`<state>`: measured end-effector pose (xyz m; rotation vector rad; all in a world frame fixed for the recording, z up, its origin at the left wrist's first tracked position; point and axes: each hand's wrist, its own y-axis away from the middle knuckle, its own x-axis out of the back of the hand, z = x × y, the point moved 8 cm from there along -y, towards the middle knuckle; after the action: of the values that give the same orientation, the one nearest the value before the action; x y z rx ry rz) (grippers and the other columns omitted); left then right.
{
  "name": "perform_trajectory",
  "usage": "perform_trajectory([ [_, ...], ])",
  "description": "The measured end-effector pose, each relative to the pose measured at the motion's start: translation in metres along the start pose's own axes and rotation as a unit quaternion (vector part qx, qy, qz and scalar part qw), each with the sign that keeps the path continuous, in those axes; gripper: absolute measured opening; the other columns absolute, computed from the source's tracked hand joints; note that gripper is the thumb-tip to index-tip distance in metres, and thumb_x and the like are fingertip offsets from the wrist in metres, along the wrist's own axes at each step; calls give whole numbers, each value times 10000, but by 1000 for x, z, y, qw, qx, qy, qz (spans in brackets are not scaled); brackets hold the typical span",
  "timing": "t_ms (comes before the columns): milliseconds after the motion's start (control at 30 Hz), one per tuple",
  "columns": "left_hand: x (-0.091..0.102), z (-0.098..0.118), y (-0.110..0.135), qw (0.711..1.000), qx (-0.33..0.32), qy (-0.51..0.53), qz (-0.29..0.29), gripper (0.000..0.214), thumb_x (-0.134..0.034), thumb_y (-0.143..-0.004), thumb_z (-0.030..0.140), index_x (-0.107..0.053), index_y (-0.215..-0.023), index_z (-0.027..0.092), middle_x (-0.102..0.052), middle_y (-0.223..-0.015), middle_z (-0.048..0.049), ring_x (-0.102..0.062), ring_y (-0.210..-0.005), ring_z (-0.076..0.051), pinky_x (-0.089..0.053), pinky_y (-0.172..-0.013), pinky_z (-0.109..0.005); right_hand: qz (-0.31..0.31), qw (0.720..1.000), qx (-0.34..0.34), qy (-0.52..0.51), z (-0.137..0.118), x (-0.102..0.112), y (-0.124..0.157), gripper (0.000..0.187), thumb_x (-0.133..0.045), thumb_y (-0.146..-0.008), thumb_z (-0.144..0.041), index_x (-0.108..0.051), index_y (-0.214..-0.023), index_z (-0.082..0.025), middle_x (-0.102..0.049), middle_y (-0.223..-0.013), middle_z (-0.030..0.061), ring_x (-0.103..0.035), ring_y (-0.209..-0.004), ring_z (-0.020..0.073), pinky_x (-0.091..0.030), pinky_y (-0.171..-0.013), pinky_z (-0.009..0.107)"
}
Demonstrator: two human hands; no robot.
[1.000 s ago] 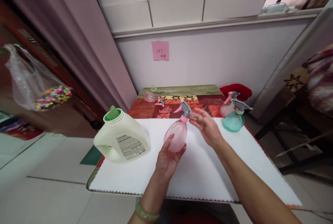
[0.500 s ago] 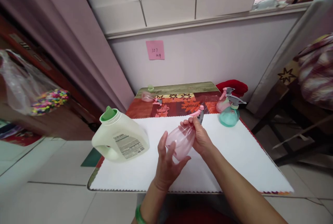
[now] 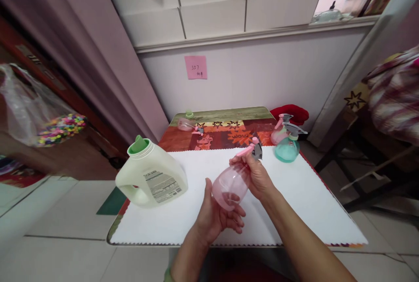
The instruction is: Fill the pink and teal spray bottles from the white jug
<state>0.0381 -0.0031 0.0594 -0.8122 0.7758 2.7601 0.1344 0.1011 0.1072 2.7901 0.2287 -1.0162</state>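
Table [image 3: 225, 115], patterned top, with a white mat [image 3: 304, 212] over its near part. On the mat's left end stands a detergent jug [image 3: 152, 177], green cap on, close to the table's left edge.

We hold the pink spray bottle [image 3: 229, 186] tilted in the air above the near middle of the mat. Left hand [image 3: 214, 218] cups the base, fingers curled around it. Right hand [image 3: 258, 176] is closed around the neck, just under the trigger head [image 3: 252, 149].

Status, as we judge it: head seated on the neck, not off; bottle looks empty.

Clearance: wide bare mat to the right. Teal spray bottle [image 3: 287, 151] is well apart at the far right. Near edge lies under our wrists.
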Motion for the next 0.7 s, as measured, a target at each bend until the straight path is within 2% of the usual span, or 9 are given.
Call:
perform_trajectory([
  [67, 4, -4, -2, 1000, 5, 26, 15, 1065, -283, -674, 1000, -667, -1057, 83, -714, -997, -247, -710, -785, -321, -575, -632, -446, 39, 999, 7, -6, 0, 6, -3, 474, -850, -655, -643, -692, -816, -226, -757, -781, 31, -682, -774, 193, -538, -790, 345],
  [133, 20, 12, 0, 986, -123, 0, 111, 922, -519, -718, 896, -607, -1257, 153, -655, -1249, -226, -680, -1049, -351, -584, -761, -452, 83, 996, 22, -17, 1, 13, -5, 455, -859, -658, -617, -680, -801, -224, -749, -758, 12, -674, -733, 169, -535, -757, 320],
  [233, 24, 43, 21, 903, -344, -151, 210, 997, -933, -557, 526, -489, -1416, 283, -449, -1542, -160, -452, -1398, -379, -469, -1050, -499, 127, 991, 41, -33, 6, 19, -6, 436, -852, -676, -599, -669, -808, -226, -742, -738, -9, -673, -697, 155, -529, -726, 302],
  [333, 8, 58, 33, 811, -442, -321, 208, 753, -942, -589, 305, -619, -1269, 290, -427, -1570, -131, -313, -1493, -379, -225, -1214, -567, 131, 990, 35, -29, 12, 19, -5, 413, -820, -715, -604, -662, -801, -231, -745, -733, -1, -683, -696, 168, -522, -705, 304],
  [400, 4, 61, 34, 795, -447, -356, 201, 507, -871, -685, 269, -677, -1153, 285, -527, -1476, -135, -363, -1460, -381, -174, -1222, -595, 120, 992, 25, -12, 14, 16, -3, 411, -799, -732, -617, -670, -793, -232, -755, -757, 16, -689, -706, 179, -521, -697, 310],
  [467, 5, 64, 35, 807, -439, -340, 202, 527, -875, -665, 255, -680, -1154, 281, -584, -1387, -141, -427, -1403, -389, -216, -1208, -589, 103, 995, 12, 6, 11, 13, -2, 422, -802, -723, -625, -688, -796, -226, -765, -781, 31, -686, -710, 182, -520, -693, 310],
  [533, 7, 64, 34, 842, -405, -300, 194, 684, -925, -577, 246, -657, -1206, 273, -609, -1323, -140, -508, -1309, -382, -342, -1145, -540, 77, 997, -8, 26, 6, 11, -1, 435, -818, -700, -627, -697, -779, -217, -773, -800, 42, -677, -710, 181, -521, -686, 307],
  [633, 9, 46, 21, 946, -260, -157, 111, 724, -930, -577, 321, -617, -1226, 250, -672, -1184, -129, -655, -1036, -317, -519, -869, -412, 13, 996, -67, 63, 2, 3, 0, 466, -836, -668, -636, -698, -727, -195, -775, -806, 60, -663, -689, 177, -525, -677, 308],
  [700, 6, 25, 13, 990, -137, -9, 30, 647, -822, -683, 559, -625, -1185, 200, -711, -1031, -136, -689, -800, -265, -513, -658, -342, -24, 994, -89, 59, 0, -4, 0, 482, -847, -648, -643, -692, -705, -191, -770, -798, 58, -671, -707, 177, -538, -716, 317],
])
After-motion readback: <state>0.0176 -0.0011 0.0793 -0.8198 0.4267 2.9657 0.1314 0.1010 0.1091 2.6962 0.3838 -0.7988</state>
